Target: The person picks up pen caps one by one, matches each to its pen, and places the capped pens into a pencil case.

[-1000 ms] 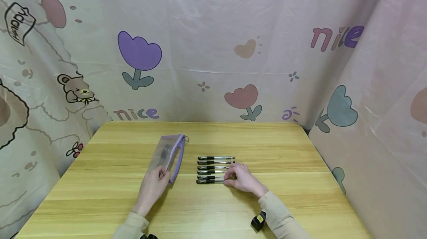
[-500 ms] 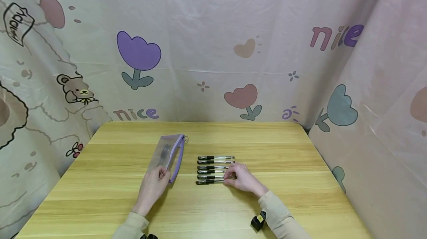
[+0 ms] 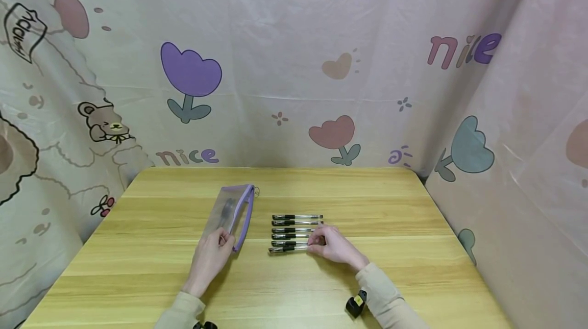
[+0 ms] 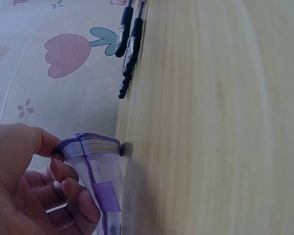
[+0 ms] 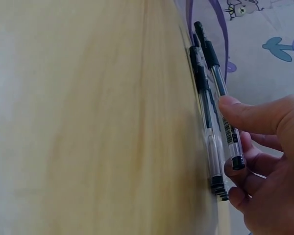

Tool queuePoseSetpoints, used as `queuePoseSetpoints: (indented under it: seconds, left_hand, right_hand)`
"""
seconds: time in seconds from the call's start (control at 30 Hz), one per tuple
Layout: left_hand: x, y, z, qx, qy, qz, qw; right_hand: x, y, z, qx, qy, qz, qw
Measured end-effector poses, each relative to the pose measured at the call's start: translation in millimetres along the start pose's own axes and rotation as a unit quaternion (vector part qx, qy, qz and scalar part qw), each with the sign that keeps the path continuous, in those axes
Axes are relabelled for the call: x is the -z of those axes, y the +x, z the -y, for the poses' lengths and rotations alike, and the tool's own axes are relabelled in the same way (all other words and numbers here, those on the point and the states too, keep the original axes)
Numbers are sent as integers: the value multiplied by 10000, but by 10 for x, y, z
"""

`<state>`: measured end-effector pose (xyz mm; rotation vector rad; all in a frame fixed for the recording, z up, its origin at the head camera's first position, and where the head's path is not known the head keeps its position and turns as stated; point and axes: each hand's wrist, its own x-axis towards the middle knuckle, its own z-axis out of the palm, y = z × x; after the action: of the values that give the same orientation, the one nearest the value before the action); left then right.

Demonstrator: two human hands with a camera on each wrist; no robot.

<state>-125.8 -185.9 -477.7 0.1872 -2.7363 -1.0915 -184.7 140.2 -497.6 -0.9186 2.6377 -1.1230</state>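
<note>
On the left of the table lies a see-through pencil case [image 3: 219, 210] with purple trim, its zipped mouth parted and facing right. My left hand [image 3: 212, 255] pinches the near edge of the case between thumb and fingers. Dark shapes show through its side. To the right, several clear gel pens [image 3: 289, 230] with black caps and grips lie in a row, caps leftward. My right hand [image 3: 337, 246] pinches the nearest gel pen [image 5: 230, 129] by its clear barrel end. In the right wrist view this pen stands apart from the others, raised over the table and slightly tilted.
The wooden table [image 3: 390, 206] backs onto a patterned curtain [image 3: 275, 64] that also hangs along both sides. A small ring [image 3: 256, 192] hangs at the far end of the case's zip. A black wrist camera [image 3: 355, 304] sits by the right sleeve.
The nearest gel pen has come up off the table a little in my right hand, its cap end swinging slightly. My left hand and the pencil case have stayed put.
</note>
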Motion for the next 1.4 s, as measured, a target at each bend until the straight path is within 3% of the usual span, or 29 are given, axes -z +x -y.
queuePoseSetpoints:
  seconds: [0.67,1.4]
  left_hand:
    - [8,4,9,-75,11,35,10000]
    - [17,2,14,-51,-52,32,10000]
  right_hand:
    - [51,31,102,-284,468,378,9978]
    - [19,130,149,-337,637,80,9974]
